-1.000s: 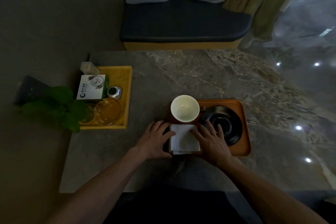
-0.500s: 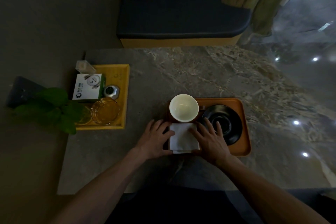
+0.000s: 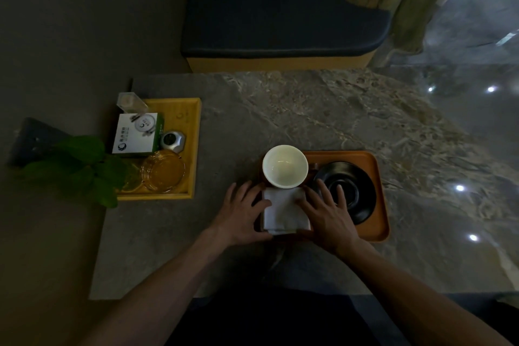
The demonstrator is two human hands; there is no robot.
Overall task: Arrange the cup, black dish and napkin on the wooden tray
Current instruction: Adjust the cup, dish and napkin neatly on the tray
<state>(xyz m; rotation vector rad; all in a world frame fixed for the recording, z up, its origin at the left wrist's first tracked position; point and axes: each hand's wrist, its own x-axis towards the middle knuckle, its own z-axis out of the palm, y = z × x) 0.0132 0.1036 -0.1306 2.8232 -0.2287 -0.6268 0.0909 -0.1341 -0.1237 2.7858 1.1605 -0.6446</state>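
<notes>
An orange-brown wooden tray [image 3: 376, 177] lies on the stone table near me. A white cup [image 3: 285, 166] stands upright at its far left corner. To the right of the cup, a round black dish [image 3: 356, 191] rests in the tray. A folded white napkin [image 3: 283, 211] lies at the tray's near left, in front of the cup. My left hand [image 3: 241, 213] lies flat against the napkin's left edge, thumb on the cloth. My right hand [image 3: 328, 213] presses flat on its right edge, fingers reaching over the dish's rim.
A yellow tray [image 3: 191, 132] at the table's left holds a white and green box [image 3: 137, 135], a glass ashtray [image 3: 163, 170], a small metal object [image 3: 173, 141] and a clear holder [image 3: 130, 102]. Green leaves [image 3: 81, 166] overhang its left side. A cushioned bench [image 3: 280, 25] stands beyond the table.
The hands stay at the napkin's sides, barely shifted. The view has tilted slightly, so everything sits a little higher in frame.
</notes>
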